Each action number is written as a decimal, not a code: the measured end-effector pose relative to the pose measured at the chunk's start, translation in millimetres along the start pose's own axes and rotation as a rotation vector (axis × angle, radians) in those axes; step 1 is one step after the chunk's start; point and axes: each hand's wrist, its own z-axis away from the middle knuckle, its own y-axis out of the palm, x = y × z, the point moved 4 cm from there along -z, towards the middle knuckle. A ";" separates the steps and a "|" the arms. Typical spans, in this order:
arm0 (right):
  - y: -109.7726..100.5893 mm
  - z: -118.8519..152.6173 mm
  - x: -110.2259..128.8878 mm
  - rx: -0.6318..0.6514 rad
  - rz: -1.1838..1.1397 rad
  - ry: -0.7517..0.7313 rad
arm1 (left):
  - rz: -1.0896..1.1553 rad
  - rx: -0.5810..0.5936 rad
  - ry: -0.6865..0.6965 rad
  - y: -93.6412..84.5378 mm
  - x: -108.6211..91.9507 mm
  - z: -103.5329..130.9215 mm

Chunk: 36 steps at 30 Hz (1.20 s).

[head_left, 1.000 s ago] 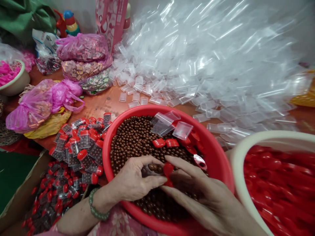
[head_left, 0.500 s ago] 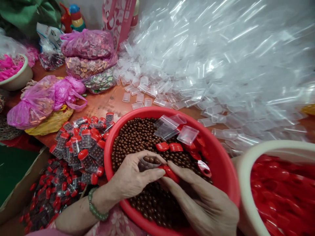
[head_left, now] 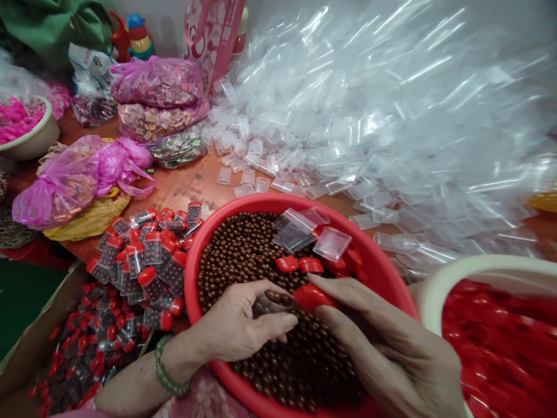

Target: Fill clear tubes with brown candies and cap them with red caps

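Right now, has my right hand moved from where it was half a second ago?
Yes. Judged against the red basin, your right hand has shifted rightward, and in this view it now overlaps the cream tub.

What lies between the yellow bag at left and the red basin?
A heap of red-capped containers, as the head view shows.

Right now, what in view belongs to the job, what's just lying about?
Job:
clear container of brown balls in left hand
red cap in right hand
red basin of brown balls
loose clear containers
cream tub of red pieces
filled, red-capped containers

Apparently lying about:
pink bags
yellow bag
patterned pink bag
green fabric
bowl of pink pieces
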 end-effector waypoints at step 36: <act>18.9 -7.4 8.6 0.065 0.025 -0.153 | 0.039 0.080 0.028 4.2 0.6 -1.6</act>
